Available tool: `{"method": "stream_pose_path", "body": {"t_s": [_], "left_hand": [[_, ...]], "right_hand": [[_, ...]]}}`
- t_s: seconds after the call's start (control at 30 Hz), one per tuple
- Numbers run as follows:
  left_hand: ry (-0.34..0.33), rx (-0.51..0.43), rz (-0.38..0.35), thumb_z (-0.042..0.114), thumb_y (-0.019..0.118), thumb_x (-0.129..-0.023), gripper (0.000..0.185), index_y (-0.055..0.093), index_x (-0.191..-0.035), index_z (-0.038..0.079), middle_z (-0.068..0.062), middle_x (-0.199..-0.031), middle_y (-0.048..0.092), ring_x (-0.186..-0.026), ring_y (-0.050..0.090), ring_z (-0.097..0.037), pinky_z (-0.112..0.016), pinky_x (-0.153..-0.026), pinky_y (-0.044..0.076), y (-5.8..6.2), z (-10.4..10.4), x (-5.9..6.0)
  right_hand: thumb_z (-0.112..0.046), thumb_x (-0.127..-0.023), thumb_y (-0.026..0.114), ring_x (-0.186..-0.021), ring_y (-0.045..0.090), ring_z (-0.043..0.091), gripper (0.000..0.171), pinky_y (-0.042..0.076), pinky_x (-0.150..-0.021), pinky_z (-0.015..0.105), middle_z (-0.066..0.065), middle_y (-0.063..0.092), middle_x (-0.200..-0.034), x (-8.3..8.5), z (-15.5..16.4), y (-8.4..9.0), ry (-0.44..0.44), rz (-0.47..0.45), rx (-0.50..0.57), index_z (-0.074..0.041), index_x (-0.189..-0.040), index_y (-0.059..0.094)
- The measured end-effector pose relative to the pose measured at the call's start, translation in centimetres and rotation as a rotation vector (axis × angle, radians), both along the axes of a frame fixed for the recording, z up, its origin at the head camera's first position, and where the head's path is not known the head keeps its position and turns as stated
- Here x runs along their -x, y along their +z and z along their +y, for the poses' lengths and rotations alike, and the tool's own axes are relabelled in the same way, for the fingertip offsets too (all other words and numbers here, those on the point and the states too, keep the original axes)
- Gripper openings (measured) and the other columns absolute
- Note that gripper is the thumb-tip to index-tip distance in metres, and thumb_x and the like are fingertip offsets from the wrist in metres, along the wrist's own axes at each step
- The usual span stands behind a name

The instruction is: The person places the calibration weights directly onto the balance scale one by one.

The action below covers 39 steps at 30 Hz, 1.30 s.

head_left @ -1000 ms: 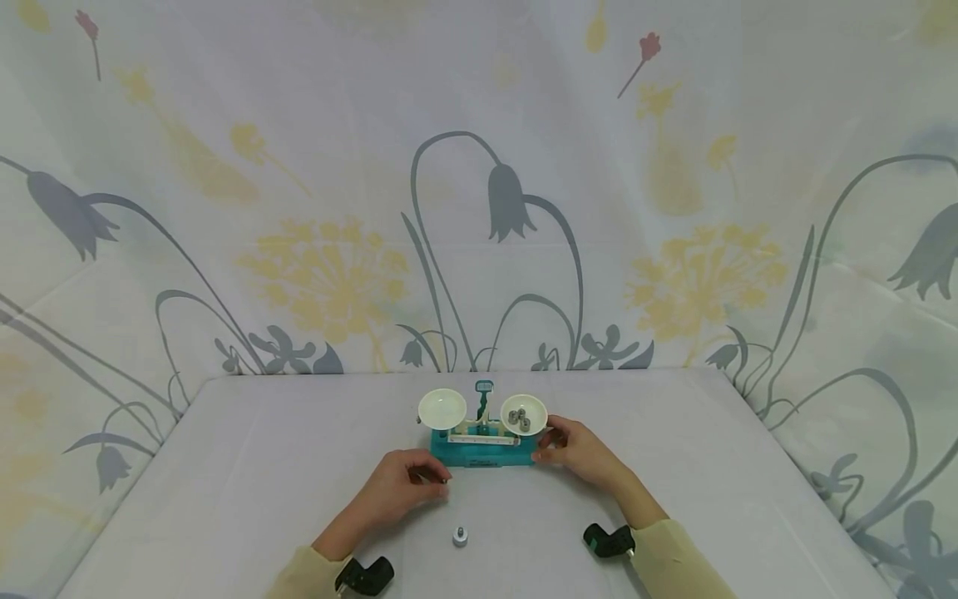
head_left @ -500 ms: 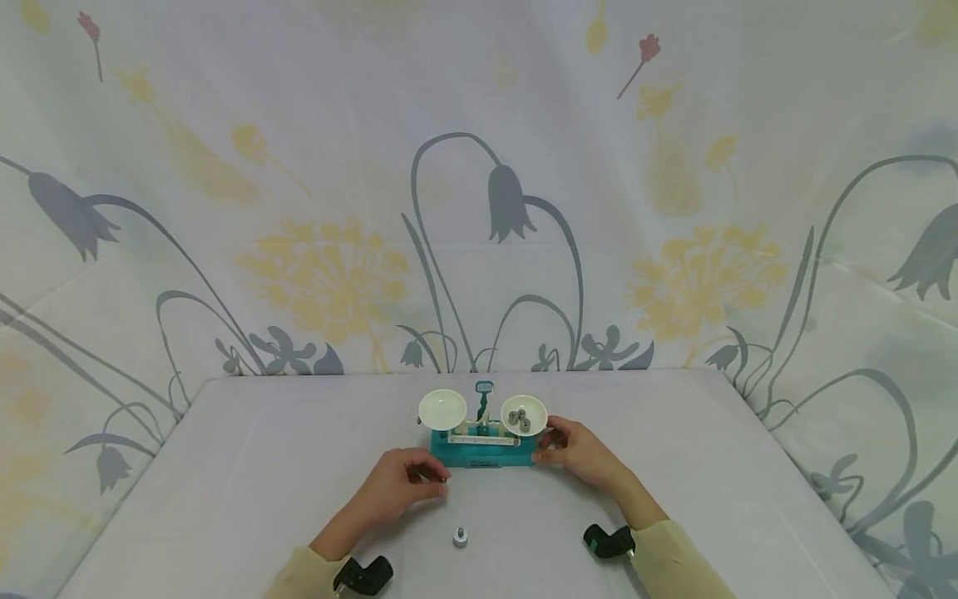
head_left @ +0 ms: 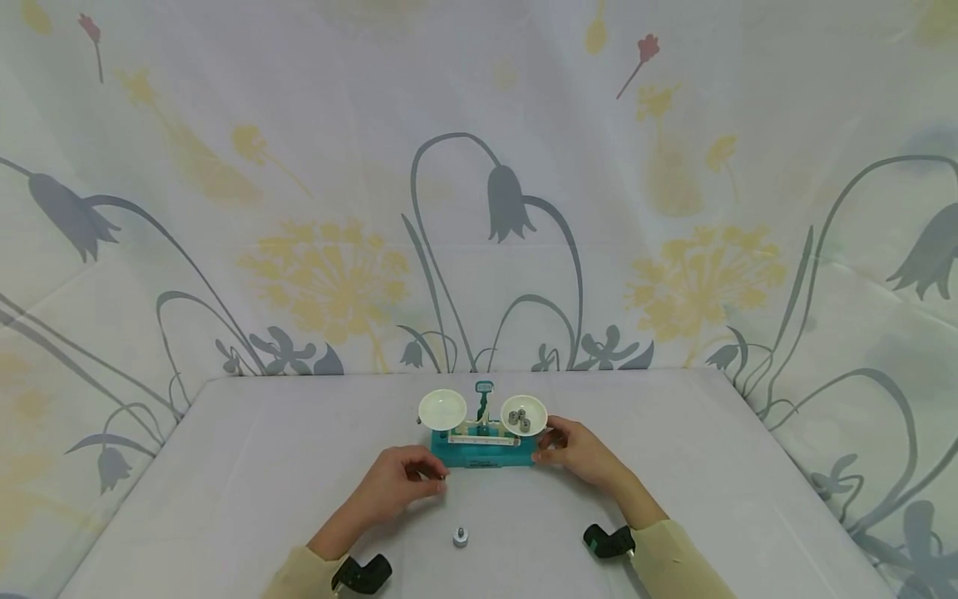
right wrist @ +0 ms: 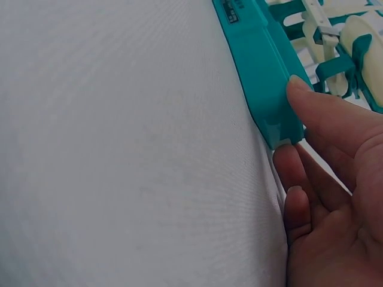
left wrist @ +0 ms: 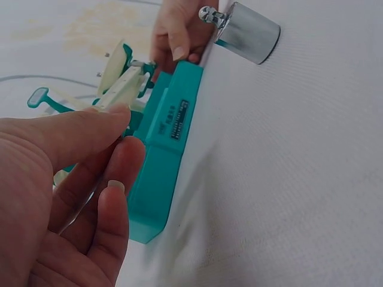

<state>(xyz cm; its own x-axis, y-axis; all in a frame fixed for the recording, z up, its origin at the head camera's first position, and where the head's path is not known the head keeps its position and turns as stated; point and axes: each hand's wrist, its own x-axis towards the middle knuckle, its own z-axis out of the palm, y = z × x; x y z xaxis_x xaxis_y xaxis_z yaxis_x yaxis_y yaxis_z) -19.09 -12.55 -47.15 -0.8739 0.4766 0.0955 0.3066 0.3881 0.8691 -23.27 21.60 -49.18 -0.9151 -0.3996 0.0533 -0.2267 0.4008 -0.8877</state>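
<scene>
A teal balance scale (head_left: 479,453) with two white pans stands on the table. Its left pan (head_left: 441,408) holds nothing; its right pan (head_left: 540,413) carries several small grey weights (head_left: 519,418). My right hand (head_left: 545,449) grips the right end of the teal base (right wrist: 257,66), thumb on the front face and fingers curled behind the corner. My left hand (head_left: 437,481) lies just left of the base's front (left wrist: 167,137), thumb and fingers pinched on what looks like thin metal tweezers (left wrist: 78,209). A larger silver knobbed weight (head_left: 460,537) stands on the table between my forearms.
A white cloth covers the table (head_left: 262,482), and a flower-printed sheet hangs behind and at both sides. Black wrist camera mounts (head_left: 362,574) (head_left: 609,541) sit on both sleeves. The silver weight (left wrist: 248,33) stands close to the scale's front.
</scene>
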Motion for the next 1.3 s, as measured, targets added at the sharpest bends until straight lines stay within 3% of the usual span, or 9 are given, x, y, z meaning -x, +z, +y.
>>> {"method": "stream_pose_path", "body": {"t_s": [0.3,0.4,0.6,0.9,1.3], "left_hand": [[0.007,-0.002,0.007,0.012,0.076,-0.088,0.012,0.074,-0.100,0.009,0.005,-0.093,0.069,-0.089,0.063,-0.015,-0.026,-0.073,0.050,0.1,0.1,0.1],[0.008,-0.008,0.011,0.011,0.076,-0.089,0.012,0.074,-0.100,0.008,0.005,-0.093,0.069,-0.089,0.063,-0.015,-0.026,-0.073,0.050,0.2,0.1,0.1],[0.009,-0.012,-0.001,0.010,0.075,-0.089,0.012,0.074,-0.101,0.007,0.004,-0.093,0.069,-0.089,0.063,-0.016,-0.026,-0.072,0.050,0.7,0.2,-0.1],[0.004,-0.040,0.021,0.009,0.076,-0.088,0.013,0.073,-0.100,0.005,0.003,-0.092,0.069,-0.088,0.065,-0.014,-0.026,-0.071,0.051,1.1,0.3,0.0],[0.011,-0.051,0.018,0.009,0.075,-0.088,0.013,0.073,-0.100,0.006,0.002,-0.093,0.069,-0.089,0.065,-0.015,-0.026,-0.072,0.052,1.8,0.2,0.1]], "right_hand": [[-0.012,-0.084,0.079,-0.086,0.056,0.021,0.047,0.045,-0.076,0.030,0.005,0.063,-0.094,0.0,0.0,-0.1,0.002,0.009,-0.006,0.000,-0.125,0.060],[-0.009,-0.085,0.077,-0.087,0.055,0.022,0.046,0.045,-0.076,0.030,0.007,0.062,-0.094,-0.4,-0.3,0.7,0.003,0.009,-0.007,0.002,-0.125,0.059],[-0.011,-0.084,0.079,-0.087,0.055,0.022,0.047,0.045,-0.077,0.030,0.006,0.062,-0.094,-0.1,-0.1,0.0,-0.004,0.004,-0.007,0.000,-0.126,0.059],[-0.003,-0.085,0.075,-0.088,0.054,0.026,0.046,0.045,-0.077,0.034,0.014,0.062,-0.097,-0.8,-0.8,1.2,-0.030,-0.004,-0.033,0.006,-0.127,0.057],[-0.014,-0.083,0.079,-0.088,0.056,0.021,0.050,0.046,-0.076,0.032,0.006,0.063,-0.096,0.0,-0.1,-0.1,-0.027,-0.011,-0.018,-0.001,-0.127,0.059]]}}
